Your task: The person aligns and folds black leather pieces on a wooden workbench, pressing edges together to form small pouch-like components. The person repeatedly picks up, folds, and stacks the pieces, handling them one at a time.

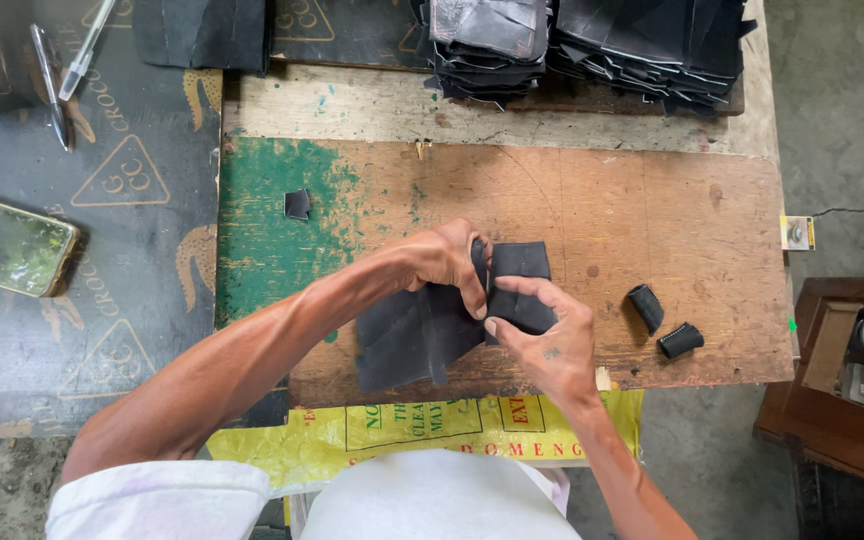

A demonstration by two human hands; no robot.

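**Thin black sheets pinched between two hands over a worn board**

The person's left hand [447, 258] and right hand [542, 335] meet over a wooden board [652, 220] that serves as the work surface. Both are closed on a small bundle of black sheet pieces [422, 335]: the left hand grips the upper edge from above, and the right hand pinches the right-hand flap with thumb and forefinger. The lower part of the bundle lies flat on the board, near its front edge, while the upper part is lifted and folded between the fingers.

The material looks thin, matte and limp, like cut rubber or leather. It bends where the fingers press it and drapes where unsupported, so it is probably light and in no way fragile. Its layers seem apt to slide over one another, so a pinch across the whole stack near an edge or fold looks a surer hold than a grip on one loose corner.

Just to the right lie two small black rolled pieces [664, 322], apart from the hands. A tiny black scrap [297, 204] sits on the green-painted patch at the left. Stacks of cut black pieces [592, 45] stand at the far edge. A phone [7, 245] and two pens [62, 60] lie on the dark mat to the left.
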